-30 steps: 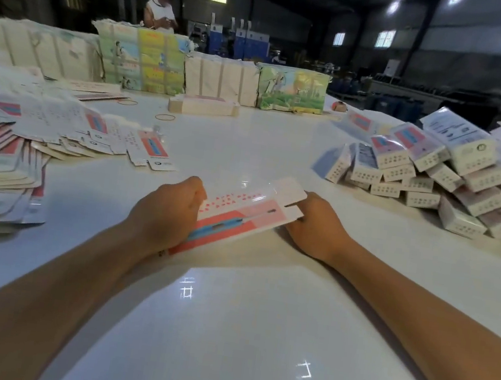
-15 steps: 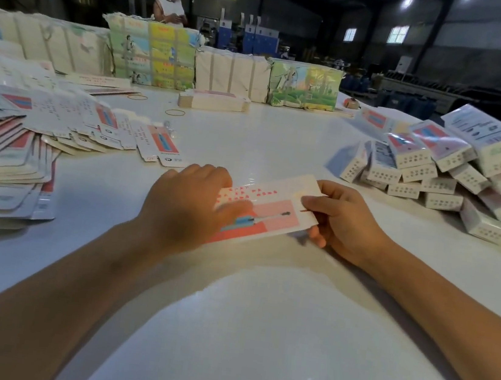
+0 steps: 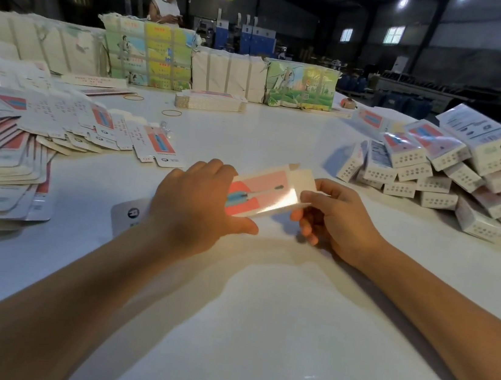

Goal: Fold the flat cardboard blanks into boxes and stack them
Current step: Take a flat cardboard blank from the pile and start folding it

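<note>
Blanks, flat and printed, fanned in loose overlapping heaps along the left edge of the frame on the white table; two rubber bands lie apart on the bare top further back, upper centre-left. Along the back, upper left to upper centre, bundled stacks of printed stock stand on edge; a person stands behind them. A short stack of blanks lies flat in front of the bundles. Centre of frame: left hand curled over the near end of one cardboard blank, thumb under its lower edge, gripping it; the blank is lifted off the table and tilted, pink and blue face up; a white tab shows by the left wrist, whether part of the same blank I cannot tell. Right hand pinches the blank's far end flap between thumb and fingers, remaining fingers curled beneath. Right of frame: folded boxes piled in an uneven heap, end panels facing the centre.
</note>
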Motion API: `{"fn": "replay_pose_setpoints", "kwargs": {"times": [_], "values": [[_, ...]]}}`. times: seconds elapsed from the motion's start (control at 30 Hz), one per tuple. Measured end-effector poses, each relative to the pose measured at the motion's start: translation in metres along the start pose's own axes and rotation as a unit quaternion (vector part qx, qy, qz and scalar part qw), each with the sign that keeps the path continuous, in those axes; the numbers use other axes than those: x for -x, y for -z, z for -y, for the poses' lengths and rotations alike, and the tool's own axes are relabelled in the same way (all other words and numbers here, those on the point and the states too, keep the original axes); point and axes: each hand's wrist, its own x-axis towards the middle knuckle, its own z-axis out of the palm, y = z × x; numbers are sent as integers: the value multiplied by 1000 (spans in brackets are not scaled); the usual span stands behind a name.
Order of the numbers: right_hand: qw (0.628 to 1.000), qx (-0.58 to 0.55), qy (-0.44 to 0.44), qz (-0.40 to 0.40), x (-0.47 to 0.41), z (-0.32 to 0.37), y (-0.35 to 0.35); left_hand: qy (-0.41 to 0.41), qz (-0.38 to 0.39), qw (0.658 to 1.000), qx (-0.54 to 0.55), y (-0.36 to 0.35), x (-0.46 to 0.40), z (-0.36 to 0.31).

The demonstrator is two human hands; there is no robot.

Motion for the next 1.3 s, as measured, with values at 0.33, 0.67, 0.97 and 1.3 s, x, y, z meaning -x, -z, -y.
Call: {"fn": "replay_pose_setpoints", "kwargs": {"times": [0.33,0.67,0.97,1.3], "values": [[965,158,198,-69,17,5,-23,91,5,995,42,8,-6,0],[972,161,162,-53,19,7,-23,19,-6,1000,-12,4,-1,-10],[953,243,175,-45,20,2,-22,-23,-12,999,-42,2,5,-15],[937,328,118,-26,18,3,-23,-58,-42,987,-142,1,14,-30]]}}
